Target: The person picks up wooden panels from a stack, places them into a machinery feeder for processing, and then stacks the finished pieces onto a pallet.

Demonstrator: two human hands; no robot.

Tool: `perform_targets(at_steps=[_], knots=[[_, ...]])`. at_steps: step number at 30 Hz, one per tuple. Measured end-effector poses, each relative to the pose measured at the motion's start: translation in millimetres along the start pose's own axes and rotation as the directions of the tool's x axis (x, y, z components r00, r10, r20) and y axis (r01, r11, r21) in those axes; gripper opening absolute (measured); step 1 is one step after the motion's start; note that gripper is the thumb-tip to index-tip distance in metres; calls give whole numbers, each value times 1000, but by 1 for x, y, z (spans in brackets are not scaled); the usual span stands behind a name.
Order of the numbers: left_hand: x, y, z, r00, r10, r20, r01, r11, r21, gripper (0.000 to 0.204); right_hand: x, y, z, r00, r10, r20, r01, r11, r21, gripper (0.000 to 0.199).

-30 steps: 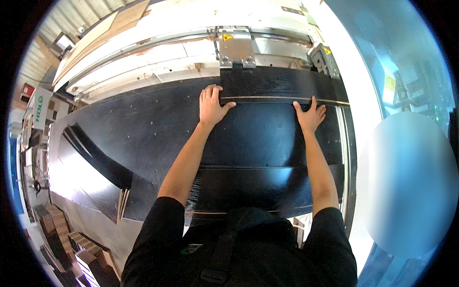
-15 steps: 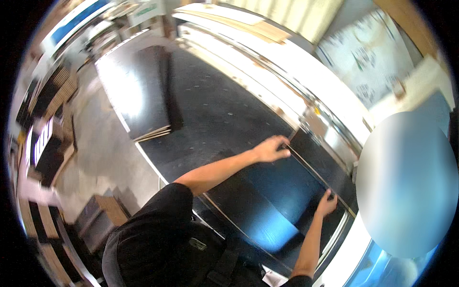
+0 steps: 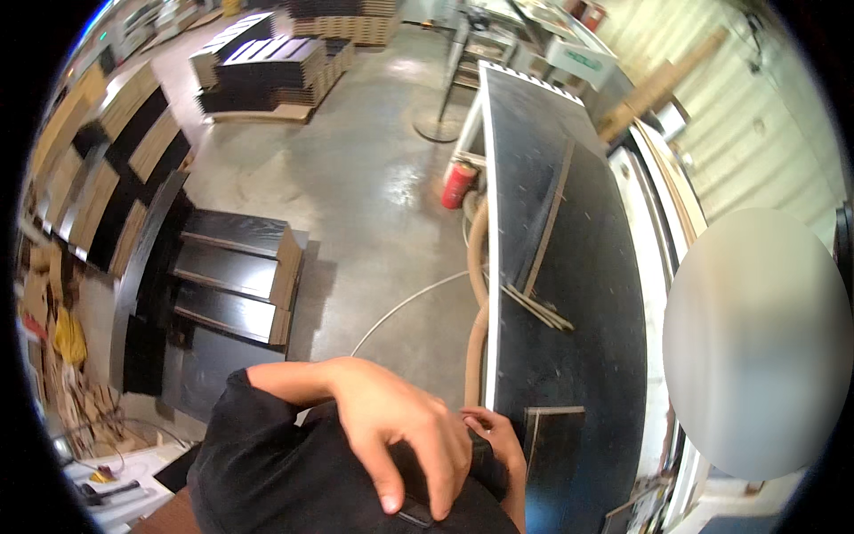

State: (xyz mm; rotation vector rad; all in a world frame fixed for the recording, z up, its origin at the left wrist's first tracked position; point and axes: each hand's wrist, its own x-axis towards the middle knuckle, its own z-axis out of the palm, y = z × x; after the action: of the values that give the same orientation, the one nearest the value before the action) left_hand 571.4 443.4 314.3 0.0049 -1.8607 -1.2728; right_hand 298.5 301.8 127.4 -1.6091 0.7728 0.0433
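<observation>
Polished concrete floor fills the workshop view, with a long black tabletop running away along the right side. Nearest the camera, both hands are drawn in against the person's dark shirt. The left hand lies curled over a small dark thing at the chest, fingers together and bent down on it; what that thing is cannot be told. The right hand sits just beside it, partly hidden, so its grip cannot be told. Just past the right hand a small black panel lies flat on the tabletop near its near end. It looks stiff, thin and light, with smooth faces that may slip, so taking it by its edges seems best. Farther along lie thin wooden strips. Across the floor stand stacks of black boards, more in the distance. A second ago both hands were pressed flat on a black panel on the tabletop; now they are off it and the head has turned left.
</observation>
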Motion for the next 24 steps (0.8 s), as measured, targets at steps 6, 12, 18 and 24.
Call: perform_targets(at_steps=[6,12,18,24], knots=[[-106,89,-20,969,51,-243,28,951,309,45,117,-17,37,824,135,550,-118,991,-67,34],[-160,145,-82,975,15,-221,66,933,354,50,212,-109,68,769,59,636,70,982,-177,58],[-185,216,-165,982,54,-180,39,878,477,37,334,-174,63,779,4,627,93,988,-121,64],[-172,296,-245,958,-176,-226,286,607,741,19,516,-278,75,642,-47,765,-12,997,72,56]])
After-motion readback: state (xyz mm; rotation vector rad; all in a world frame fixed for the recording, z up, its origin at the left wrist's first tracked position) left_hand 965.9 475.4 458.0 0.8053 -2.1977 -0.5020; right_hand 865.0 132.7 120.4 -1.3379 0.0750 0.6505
